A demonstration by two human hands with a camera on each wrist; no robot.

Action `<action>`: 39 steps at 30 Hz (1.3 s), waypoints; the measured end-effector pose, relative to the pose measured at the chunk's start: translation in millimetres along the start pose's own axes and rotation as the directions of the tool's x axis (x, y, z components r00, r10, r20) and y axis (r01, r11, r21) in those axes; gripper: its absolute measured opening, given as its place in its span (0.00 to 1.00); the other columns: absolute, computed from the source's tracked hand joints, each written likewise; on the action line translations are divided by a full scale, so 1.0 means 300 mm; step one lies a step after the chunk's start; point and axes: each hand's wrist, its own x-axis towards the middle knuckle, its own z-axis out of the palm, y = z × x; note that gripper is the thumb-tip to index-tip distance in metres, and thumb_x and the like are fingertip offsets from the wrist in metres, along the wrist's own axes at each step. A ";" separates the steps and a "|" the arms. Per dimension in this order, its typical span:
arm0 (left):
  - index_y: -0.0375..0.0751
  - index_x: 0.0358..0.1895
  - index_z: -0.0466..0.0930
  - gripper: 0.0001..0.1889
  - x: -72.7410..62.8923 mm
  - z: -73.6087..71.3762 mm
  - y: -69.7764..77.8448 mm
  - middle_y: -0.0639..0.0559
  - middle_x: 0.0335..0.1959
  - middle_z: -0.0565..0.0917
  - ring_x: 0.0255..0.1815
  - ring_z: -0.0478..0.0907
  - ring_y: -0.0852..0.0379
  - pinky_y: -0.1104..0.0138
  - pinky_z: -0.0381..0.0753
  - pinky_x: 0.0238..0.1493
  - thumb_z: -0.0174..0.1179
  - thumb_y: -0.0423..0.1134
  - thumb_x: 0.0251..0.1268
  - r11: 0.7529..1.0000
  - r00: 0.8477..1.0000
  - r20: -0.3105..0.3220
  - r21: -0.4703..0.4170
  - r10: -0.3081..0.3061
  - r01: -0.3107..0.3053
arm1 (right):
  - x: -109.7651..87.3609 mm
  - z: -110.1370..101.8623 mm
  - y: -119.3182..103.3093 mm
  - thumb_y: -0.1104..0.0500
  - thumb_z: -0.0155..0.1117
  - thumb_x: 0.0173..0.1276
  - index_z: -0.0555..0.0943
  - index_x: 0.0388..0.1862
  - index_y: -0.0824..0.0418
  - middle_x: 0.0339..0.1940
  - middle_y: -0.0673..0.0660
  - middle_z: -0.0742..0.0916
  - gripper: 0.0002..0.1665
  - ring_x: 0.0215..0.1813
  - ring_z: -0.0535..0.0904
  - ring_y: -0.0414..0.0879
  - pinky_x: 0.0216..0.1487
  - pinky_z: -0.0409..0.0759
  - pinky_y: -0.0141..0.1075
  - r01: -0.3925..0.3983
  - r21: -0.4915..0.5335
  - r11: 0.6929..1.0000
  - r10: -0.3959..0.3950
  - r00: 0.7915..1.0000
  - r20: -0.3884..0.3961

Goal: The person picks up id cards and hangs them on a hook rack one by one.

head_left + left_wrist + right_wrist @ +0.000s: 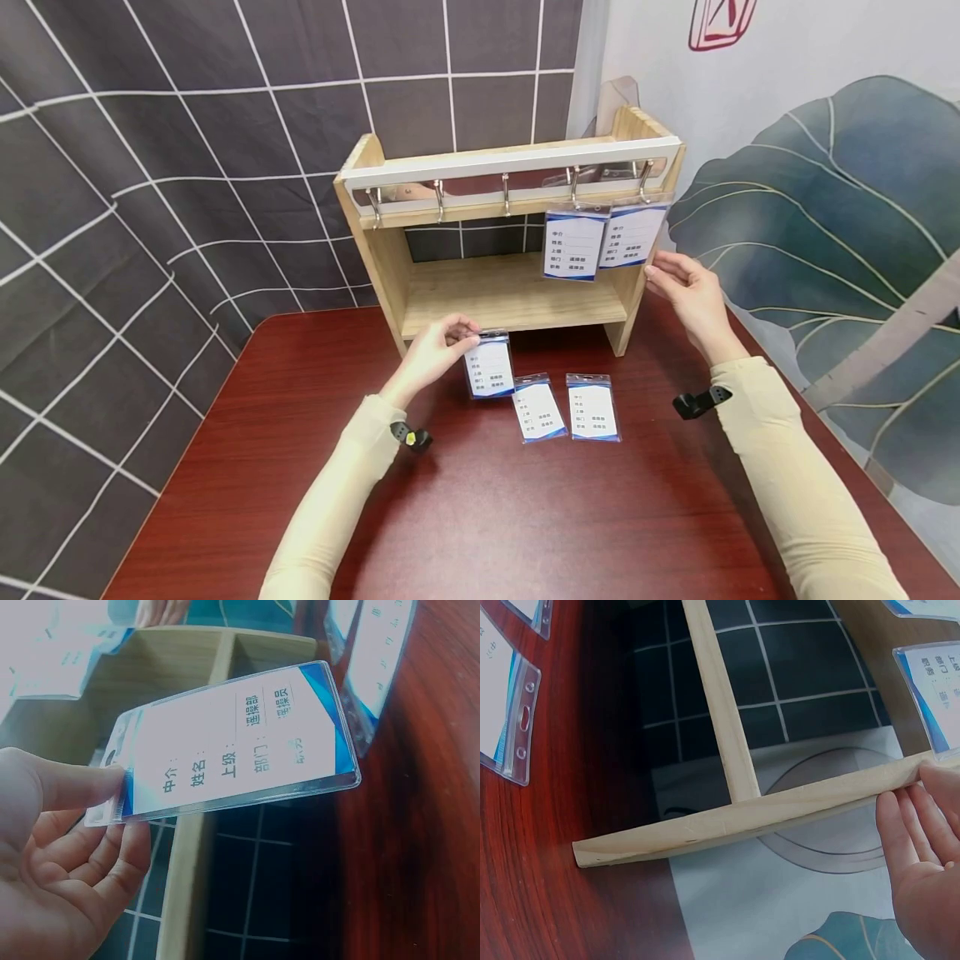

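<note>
One badge (489,372) the left hand (431,354) is pinching; right wrist view alone is clearly showing right hand (924,851) gripping rack (727,820)!

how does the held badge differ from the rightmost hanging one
The held badge is pinched at its top by the left hand; the hanging badge hangs from a hook. The held badge is lower, in front of the rack; the hanging badge is up at its right end. Both have clear sleeves and blue-trimmed white cards.
</note>
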 end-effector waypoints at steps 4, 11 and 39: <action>0.37 0.46 0.82 0.07 0.003 -0.010 0.019 0.47 0.37 0.86 0.40 0.81 0.53 0.62 0.80 0.46 0.64 0.32 0.68 1.000 0.999 -0.028 -0.018 0.020 -0.021 | 0.000 0.003 -0.003 0.64 0.68 0.69 0.78 0.62 0.67 0.44 0.44 0.85 0.23 0.46 0.84 0.34 0.48 0.81 0.27 0.005 -0.043 0.999 -0.005 1.000 -0.007; 0.38 0.45 0.83 0.06 0.000 -0.032 0.067 0.48 0.36 0.86 0.37 0.80 0.55 0.65 0.80 0.43 0.65 0.31 0.67 0.997 0.995 -0.072 -0.039 0.069 -0.072 | -0.002 0.005 -0.004 0.65 0.68 0.69 0.80 0.59 0.65 0.44 0.45 0.86 0.20 0.47 0.84 0.36 0.46 0.81 0.26 0.006 0.012 1.000 -0.006 1.000 -0.001; 0.40 0.44 0.84 0.06 0.000 -0.094 0.265 0.51 0.37 0.87 0.36 0.81 0.57 0.62 0.81 0.43 0.67 0.32 0.66 0.974 0.963 -0.163 -0.031 0.216 -0.223 | 0.005 0.004 0.001 0.70 0.64 0.70 0.80 0.57 0.64 0.42 0.45 0.86 0.17 0.44 0.84 0.35 0.45 0.81 0.25 -0.013 0.079 0.997 0.013 1.000 0.003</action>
